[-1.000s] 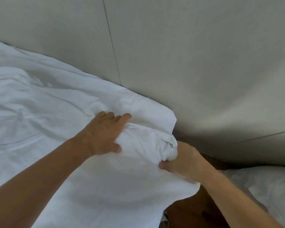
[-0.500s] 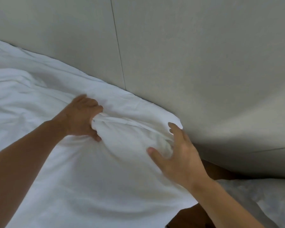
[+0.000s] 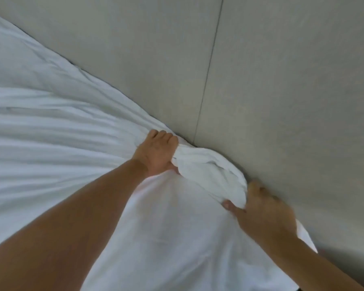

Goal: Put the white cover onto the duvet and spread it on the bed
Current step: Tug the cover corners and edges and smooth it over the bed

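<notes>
Up close against the grey padded wall (image 3: 282, 91), a bunched corner of the white cover (image 3: 210, 171), caught between both hands. Left hand (image 3: 157, 154) at the upper left end of the bunch, fingers curled tight round a gathered twist of the cloth, knuckles upward, thumb tucked underneath at the fold. Right hand (image 3: 263, 213) at the lower right end, thumb pressed onto the fabric from the near side and fingers wrapped over the far edge next to the wall, so clamped on the same roll of cloth. Between the two hands, a thick crumpled ridge running diagonally along the wall's base and touching it. Nearer than the ridge, a smoother, taut stretch of the cover reaching down to the bottom edge of the view, partly hidden by the left forearm (image 3: 72, 227). Off to the left, more white bedding fanning away in long shallow creases that converge toward the left hand, filling that whole side. Whether the duvet sits inside the gripped corner: cannot tell, only white fabric visible. Above, a thin vertical seam (image 3: 208, 70) dividing the wall into panels, ending just behind the bunch. Slight motion blur over the right hand and the creases at left.
</notes>
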The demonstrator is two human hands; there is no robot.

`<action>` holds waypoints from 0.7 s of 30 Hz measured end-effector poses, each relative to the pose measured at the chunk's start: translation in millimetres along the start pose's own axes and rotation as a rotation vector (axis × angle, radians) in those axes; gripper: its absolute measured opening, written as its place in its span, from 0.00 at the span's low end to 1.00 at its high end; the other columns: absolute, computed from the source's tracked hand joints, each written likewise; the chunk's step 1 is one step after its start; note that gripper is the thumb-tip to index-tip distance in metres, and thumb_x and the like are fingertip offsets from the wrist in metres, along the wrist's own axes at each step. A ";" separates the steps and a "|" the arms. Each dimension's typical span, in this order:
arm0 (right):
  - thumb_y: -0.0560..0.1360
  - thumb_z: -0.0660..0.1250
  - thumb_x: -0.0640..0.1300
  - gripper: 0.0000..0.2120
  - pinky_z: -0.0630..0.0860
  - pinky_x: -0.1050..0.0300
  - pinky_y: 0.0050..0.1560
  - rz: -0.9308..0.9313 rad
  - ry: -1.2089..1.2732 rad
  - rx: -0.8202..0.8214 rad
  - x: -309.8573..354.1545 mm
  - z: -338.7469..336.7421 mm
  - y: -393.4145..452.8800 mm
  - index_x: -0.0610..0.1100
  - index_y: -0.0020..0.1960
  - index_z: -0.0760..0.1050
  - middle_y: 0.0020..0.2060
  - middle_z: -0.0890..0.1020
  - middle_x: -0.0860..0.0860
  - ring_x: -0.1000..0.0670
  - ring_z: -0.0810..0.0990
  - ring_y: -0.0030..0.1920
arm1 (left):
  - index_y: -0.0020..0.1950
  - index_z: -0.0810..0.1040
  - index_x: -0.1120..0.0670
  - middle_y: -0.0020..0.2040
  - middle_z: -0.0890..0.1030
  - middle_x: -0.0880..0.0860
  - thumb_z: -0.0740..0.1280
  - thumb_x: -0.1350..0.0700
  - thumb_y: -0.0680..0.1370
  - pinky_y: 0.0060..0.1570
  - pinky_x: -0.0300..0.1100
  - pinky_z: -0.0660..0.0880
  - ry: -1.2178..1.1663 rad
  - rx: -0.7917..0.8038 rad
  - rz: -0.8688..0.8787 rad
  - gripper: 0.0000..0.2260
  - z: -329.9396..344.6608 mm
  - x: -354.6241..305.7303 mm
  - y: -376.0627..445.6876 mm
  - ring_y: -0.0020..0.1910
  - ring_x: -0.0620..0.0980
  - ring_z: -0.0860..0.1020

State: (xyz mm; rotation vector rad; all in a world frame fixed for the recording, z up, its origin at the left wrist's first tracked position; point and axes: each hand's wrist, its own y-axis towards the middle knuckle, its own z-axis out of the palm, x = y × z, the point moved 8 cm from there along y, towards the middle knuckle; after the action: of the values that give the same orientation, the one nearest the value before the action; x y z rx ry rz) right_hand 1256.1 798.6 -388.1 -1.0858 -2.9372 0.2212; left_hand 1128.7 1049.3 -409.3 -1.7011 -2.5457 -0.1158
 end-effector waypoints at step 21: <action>0.79 0.47 0.66 0.33 0.55 0.22 0.70 -0.807 0.015 -0.067 367.7 21.5 65.0 0.56 0.80 0.64 0.80 0.62 0.43 0.29 0.58 0.78 | 0.79 0.58 0.43 0.81 0.56 0.57 0.53 0.30 0.78 0.74 0.61 0.57 -0.088 0.138 -1.581 0.33 10.6 343.5 -421.6 0.78 0.65 0.56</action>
State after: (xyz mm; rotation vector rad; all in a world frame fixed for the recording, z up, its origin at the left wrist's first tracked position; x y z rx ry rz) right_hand 1017.3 1082.7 -435.2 0.1513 -3.0874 0.0973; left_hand 607.9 1205.0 -391.6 0.6329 -3.0728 0.0612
